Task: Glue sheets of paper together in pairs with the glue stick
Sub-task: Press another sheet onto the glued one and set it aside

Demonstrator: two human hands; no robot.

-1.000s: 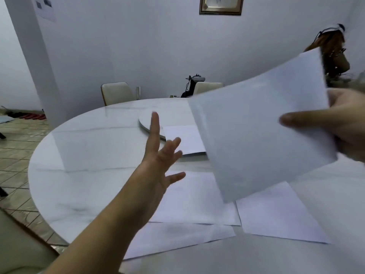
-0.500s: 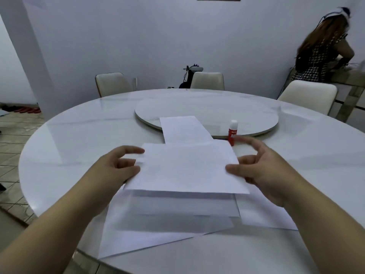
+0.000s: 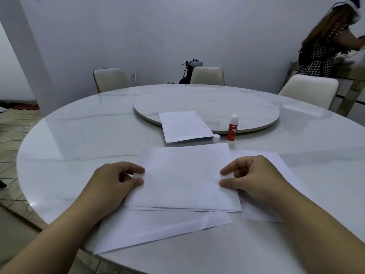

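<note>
A white sheet of paper (image 3: 183, 175) lies flat on top of other sheets in front of me. My left hand (image 3: 116, 180) pinches its left edge and my right hand (image 3: 250, 177) pinches its right edge. Beneath it, a larger sheet (image 3: 158, 230) juts toward the table's near edge, and another sheet (image 3: 276, 171) shows under my right hand. A further stack of paper (image 3: 183, 126) rests farther away, partly on the turntable. A red and white glue stick (image 3: 232, 129) stands upright to the right of that stack, with its white cap (image 3: 216, 138) on the table beside it.
The round white marble table (image 3: 79, 135) carries a raised turntable (image 3: 237, 107) in its middle. Cream chairs (image 3: 109, 79) stand around the far side. A person (image 3: 324, 50) stands at a counter at the far right. Tiled floor lies to the left.
My right hand brought the sheet down from the air onto the stack. My left hand came in to grip its left edge, and the view tilted down.
</note>
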